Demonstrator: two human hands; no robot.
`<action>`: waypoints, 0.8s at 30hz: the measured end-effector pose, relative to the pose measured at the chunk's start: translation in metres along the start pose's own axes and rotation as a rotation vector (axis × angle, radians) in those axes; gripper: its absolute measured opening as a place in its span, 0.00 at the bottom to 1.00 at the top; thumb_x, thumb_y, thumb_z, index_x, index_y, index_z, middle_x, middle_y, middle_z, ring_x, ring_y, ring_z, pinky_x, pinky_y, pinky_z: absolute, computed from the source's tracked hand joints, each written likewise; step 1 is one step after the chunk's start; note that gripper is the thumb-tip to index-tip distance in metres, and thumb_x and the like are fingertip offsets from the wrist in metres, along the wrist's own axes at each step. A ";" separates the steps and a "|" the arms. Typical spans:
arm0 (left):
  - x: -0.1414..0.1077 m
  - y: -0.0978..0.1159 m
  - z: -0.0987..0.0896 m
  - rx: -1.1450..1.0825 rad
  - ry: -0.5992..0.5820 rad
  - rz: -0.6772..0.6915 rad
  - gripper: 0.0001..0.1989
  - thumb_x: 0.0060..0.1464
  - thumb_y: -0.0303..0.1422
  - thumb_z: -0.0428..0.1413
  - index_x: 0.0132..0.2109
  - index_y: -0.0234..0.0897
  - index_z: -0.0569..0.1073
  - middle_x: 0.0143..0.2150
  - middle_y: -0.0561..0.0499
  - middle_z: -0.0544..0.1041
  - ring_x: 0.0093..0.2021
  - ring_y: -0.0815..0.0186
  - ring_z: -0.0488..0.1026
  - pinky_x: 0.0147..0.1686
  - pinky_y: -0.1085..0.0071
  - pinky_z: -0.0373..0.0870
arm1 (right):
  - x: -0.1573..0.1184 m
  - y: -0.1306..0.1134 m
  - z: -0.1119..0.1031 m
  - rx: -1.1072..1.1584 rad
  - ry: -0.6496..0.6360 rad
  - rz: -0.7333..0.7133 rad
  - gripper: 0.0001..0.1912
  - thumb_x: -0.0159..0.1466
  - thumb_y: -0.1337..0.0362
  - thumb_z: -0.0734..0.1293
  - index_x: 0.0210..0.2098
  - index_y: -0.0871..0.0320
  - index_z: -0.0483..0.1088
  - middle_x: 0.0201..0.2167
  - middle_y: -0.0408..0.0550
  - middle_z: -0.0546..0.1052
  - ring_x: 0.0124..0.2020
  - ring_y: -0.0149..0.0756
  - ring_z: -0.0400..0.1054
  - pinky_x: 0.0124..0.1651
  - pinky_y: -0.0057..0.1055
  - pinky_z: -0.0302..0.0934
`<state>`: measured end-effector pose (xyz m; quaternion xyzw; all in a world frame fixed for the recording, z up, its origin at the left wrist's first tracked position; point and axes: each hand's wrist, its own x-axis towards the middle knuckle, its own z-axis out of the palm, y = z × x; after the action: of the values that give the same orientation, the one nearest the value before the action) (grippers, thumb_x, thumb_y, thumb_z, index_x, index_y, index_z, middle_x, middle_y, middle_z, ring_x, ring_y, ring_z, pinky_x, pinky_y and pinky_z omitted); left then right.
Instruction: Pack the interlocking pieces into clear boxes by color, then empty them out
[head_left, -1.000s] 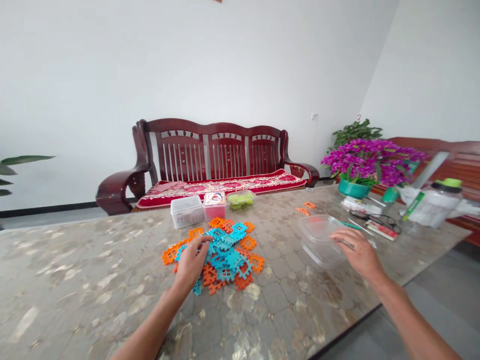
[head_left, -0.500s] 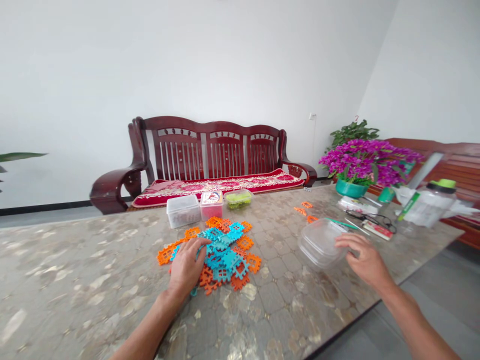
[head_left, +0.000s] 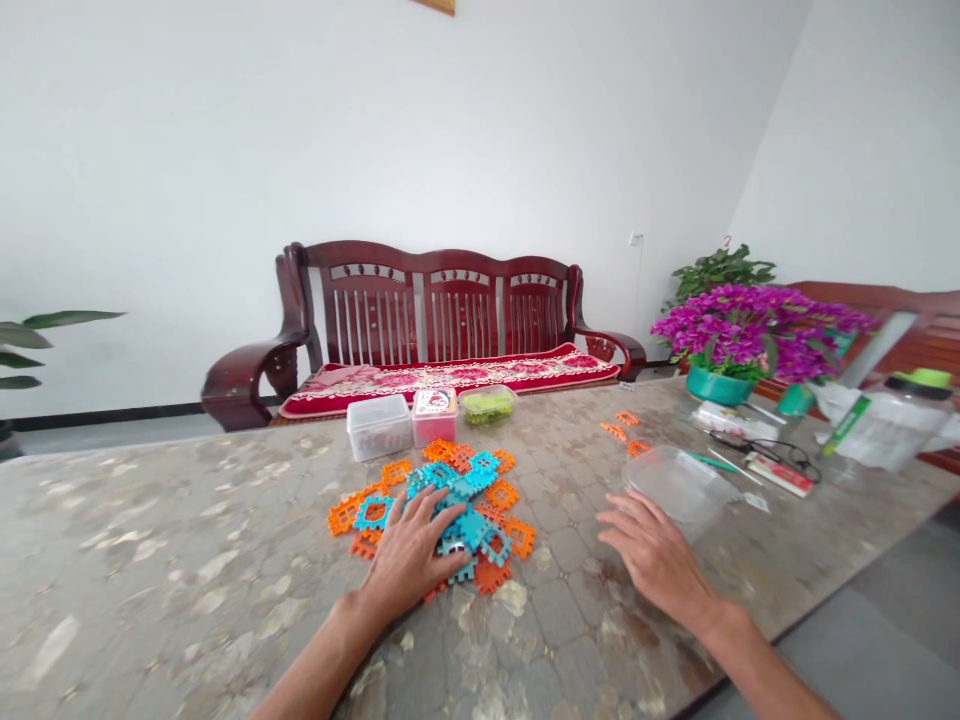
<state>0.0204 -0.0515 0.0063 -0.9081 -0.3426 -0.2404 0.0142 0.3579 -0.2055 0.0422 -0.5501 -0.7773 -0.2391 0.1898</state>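
Observation:
Blue and orange notched plastic building pieces (head_left: 474, 527) lie in a loose pile on the table. My left hand (head_left: 412, 545) rests over the left side of this pile, fingers spread, covering some pieces. To the right, my right hand (head_left: 651, 552) is held palm down with its fingers apart and nothing in it. It is in front of a clear plastic container (head_left: 686, 482) and overlaps its near left edge in view; whether they touch I cannot tell. A few loose orange pieces (head_left: 627, 418) lie behind that container.
Beyond the pile stand a clear box (head_left: 379, 428), a box with pink contents (head_left: 434, 428) and a tub with green contents (head_left: 487, 406). Glasses (head_left: 780, 452), a purple flower pot (head_left: 720, 388) and a bottle (head_left: 885, 430) are at the right. A wooden bench (head_left: 457, 310) stands behind the table.
My right hand has moved left from the clear container's right side to its near left. My left hand has shifted right over the pile and spread its fingers. The view has turned slightly left.

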 end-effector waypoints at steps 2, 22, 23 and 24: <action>0.002 -0.003 0.001 0.003 -0.001 -0.018 0.25 0.52 0.46 0.59 0.57 0.52 0.71 0.60 0.47 0.71 0.60 0.50 0.64 0.64 0.44 0.46 | -0.002 0.010 0.003 0.002 0.022 0.027 0.20 0.59 0.78 0.58 0.34 0.50 0.76 0.42 0.42 0.79 0.53 0.41 0.67 0.63 0.50 0.56; 0.011 -0.034 -0.003 0.093 -0.023 -0.174 0.20 0.60 0.35 0.52 0.59 0.50 0.69 0.61 0.46 0.71 0.61 0.52 0.66 0.60 0.48 0.56 | 0.149 -0.034 0.111 0.577 -0.086 0.298 0.19 0.61 0.62 0.63 0.51 0.55 0.72 0.51 0.52 0.75 0.54 0.42 0.67 0.58 0.43 0.60; 0.011 -0.032 -0.004 0.081 -0.031 -0.171 0.20 0.60 0.35 0.52 0.59 0.50 0.70 0.60 0.46 0.72 0.60 0.53 0.67 0.60 0.49 0.58 | 0.152 -0.045 0.111 0.569 -0.114 0.225 0.22 0.60 0.60 0.65 0.54 0.54 0.70 0.56 0.52 0.72 0.57 0.44 0.64 0.60 0.45 0.57; 0.012 -0.031 -0.005 0.069 -0.040 -0.171 0.19 0.61 0.34 0.51 0.58 0.49 0.70 0.60 0.46 0.72 0.59 0.53 0.68 0.59 0.50 0.59 | 0.153 -0.055 0.110 0.555 -0.145 0.157 0.26 0.59 0.58 0.67 0.57 0.52 0.68 0.59 0.52 0.70 0.60 0.46 0.62 0.62 0.47 0.55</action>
<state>0.0062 -0.0216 0.0119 -0.8792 -0.4270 -0.2107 0.0182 0.2528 -0.0399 0.0288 -0.5514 -0.7795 0.0380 0.2948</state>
